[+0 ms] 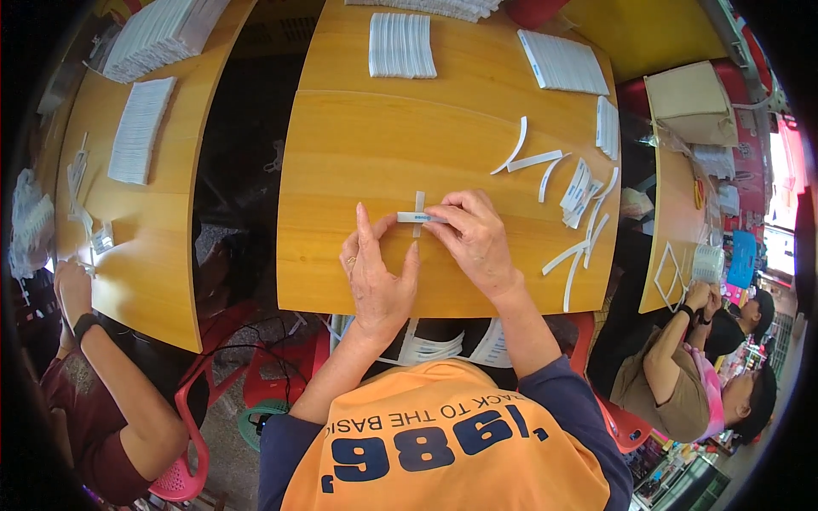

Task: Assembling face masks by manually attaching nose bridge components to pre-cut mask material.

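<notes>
Above the middle of the wooden table [358,162], my right hand [479,245] pinches the right end of a white paper strip [411,217] with small blue print. That strip lies level across a narrow upright pale strip [420,199], forming a cross; whether the two are joined I cannot tell. My left hand [375,285] is open, its index finger stretched away from me and its thumb spread to the right. Its bent fingers reach close to the strip's left end; contact there is unclear.
Loose curved strips [554,255] and a small heap of printed strips [579,194] lie at the right. Bundled white strips [400,47] stand along the far side, with another bundle [562,64] far right. People work at the neighbouring left table [153,230] and right table [669,204].
</notes>
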Demonstrator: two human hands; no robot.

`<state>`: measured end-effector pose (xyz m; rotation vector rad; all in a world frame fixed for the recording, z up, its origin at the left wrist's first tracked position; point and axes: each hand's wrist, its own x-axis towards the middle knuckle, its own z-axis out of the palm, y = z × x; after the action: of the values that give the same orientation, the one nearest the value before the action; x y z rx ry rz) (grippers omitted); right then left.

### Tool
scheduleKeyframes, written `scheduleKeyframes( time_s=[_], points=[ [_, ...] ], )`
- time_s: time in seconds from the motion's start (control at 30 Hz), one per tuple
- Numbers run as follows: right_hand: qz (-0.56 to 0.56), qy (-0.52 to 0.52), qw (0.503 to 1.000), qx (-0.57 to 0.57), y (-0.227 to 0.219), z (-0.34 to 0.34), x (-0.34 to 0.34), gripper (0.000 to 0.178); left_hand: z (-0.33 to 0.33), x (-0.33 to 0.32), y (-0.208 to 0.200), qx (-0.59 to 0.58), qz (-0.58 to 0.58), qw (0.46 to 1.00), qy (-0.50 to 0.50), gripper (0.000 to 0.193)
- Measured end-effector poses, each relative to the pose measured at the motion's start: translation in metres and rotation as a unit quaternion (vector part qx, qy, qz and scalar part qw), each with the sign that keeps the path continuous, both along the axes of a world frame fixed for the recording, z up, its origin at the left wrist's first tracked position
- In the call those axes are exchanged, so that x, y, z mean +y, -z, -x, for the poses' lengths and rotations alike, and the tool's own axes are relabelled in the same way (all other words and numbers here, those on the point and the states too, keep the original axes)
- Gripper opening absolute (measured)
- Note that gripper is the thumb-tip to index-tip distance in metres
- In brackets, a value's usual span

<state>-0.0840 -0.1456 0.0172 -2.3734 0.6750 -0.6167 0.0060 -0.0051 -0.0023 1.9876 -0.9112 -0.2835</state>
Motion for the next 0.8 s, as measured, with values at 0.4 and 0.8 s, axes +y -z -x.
scheduleKeyframes(
  time_s=[0.4,0.8],
  points=[
    [0.015,-0.010,1.000,0.011,0.004,0.000,-0.001,0.021,-0.021,-0.010,-0.011,-0.105,-0.017,0.993,0.044,0.053],
    [0.031,-0.031,0.999,0.028,0.004,0.028,-0.020,0.021,-0.060,-0.028,-0.004,-0.134,0.023,0.975,0.174,0.020]
  ],
)
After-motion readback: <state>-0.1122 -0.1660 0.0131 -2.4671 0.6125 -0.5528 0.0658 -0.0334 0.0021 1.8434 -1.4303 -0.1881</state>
